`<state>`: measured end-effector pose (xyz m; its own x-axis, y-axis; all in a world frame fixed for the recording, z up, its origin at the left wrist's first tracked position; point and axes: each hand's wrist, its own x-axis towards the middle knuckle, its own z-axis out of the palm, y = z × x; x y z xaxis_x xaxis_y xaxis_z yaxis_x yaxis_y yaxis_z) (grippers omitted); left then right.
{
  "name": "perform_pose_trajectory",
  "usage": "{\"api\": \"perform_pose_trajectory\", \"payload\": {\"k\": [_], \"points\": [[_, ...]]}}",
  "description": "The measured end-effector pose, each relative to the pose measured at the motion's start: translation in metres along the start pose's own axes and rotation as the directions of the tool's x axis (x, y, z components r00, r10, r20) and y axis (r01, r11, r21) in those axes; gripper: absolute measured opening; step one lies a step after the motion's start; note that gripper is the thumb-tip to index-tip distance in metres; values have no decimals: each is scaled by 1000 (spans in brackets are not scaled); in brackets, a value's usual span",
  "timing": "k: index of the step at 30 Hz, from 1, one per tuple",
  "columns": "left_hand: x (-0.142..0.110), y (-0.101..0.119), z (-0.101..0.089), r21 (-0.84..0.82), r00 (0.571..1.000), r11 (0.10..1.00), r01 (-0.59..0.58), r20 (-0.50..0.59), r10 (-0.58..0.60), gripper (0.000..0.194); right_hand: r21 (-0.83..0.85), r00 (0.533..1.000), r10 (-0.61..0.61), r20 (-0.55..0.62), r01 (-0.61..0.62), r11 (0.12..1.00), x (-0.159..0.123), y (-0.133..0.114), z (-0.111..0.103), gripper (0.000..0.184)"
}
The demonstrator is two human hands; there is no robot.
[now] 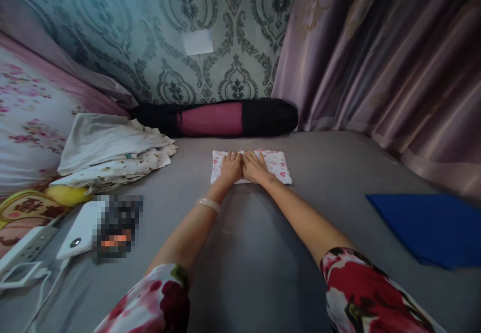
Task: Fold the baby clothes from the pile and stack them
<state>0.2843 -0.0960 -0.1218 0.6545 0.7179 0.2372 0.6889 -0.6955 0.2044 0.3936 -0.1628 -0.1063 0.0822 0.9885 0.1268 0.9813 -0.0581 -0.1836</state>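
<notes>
Toward the far edge of the bed point(326, 173), just short of the bag point(218, 118) lying there, a printed cloth point(280, 165) lies folded flat; it looks light, soft and hard to damage, probably easiest to take by its outer corners. Left hand point(232, 167) and right hand point(255, 165) rest palms down, close together on its middle, fingers extended and gripping nothing, both arms point(300, 215) stretched forward and converging

Home, prob. bedrm: grey-sheeted bed point(259, 268), floral bedding point(30, 132) on L, ornate wallpaper point(235, 55), purplish curtain point(338, 67), 1 cloth pile point(112, 142).
</notes>
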Motion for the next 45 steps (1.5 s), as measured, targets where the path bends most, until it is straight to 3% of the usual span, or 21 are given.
{"api": "perform_pose_trajectory", "payload": {"k": [6, 12, 18, 26, 38, 45], "points": [[2, -6, 12, 21, 999, 1000, 23, 48, -24, 46, 3, 999, 10, 31, -10, 1000, 4, 6, 12, 55], [-2, -10, 26, 9, 1000, 1000, 24, 7, -24, 47, 15, 1000, 11, -6, -11, 1000, -2, 9, 21, 54], [-5, -8, 20, 43, 998, 997, 59, -15, -59, 47, 14, 999, 43, -33, -43, 999, -3, 10, 22, 53], [-10, -2, 13, 128, 983, 974, 185, -47, -180, 51, 0, 970, 182, -162, -185, 983, -4, 11, 28, 56], [-11, 0, 13, 128, 915, 907, 400, -117, -387, 69, -3, 912, 366, -184, -372, 928, -13, 36, 22, 61], [-12, -11, 13, 149, 931, 920, 362, -115, -348, 69, -4, 901, 383, -202, -391, 920, -24, 55, 17, 59]]}}
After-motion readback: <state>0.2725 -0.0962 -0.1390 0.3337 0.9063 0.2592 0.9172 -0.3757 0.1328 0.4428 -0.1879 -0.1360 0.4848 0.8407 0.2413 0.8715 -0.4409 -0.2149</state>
